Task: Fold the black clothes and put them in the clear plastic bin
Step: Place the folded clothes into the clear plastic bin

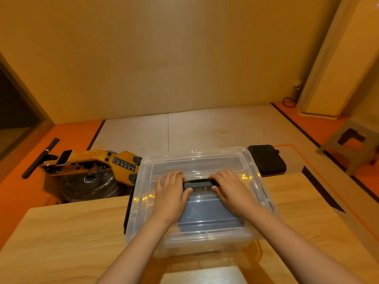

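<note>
The clear plastic bin (141,175) stands on the wooden table (61,232) right in front of me. A folded black garment (205,214) lies flat on the bin's floor. Both of my hands reach down into the bin. My left hand (170,193) and my right hand (231,191) each pinch the garment's far rolled edge (200,183), fingers over it and thumbs at its near side. My hands and forearms hide the garment's side edges.
A yellow machine (114,167) with a black handle sits on the floor beyond the table at left. A black pouch (266,159) lies on the floor behind the bin at right. A grey stool (352,144) stands far right. A thin black edge (127,210) lines the bin's left side.
</note>
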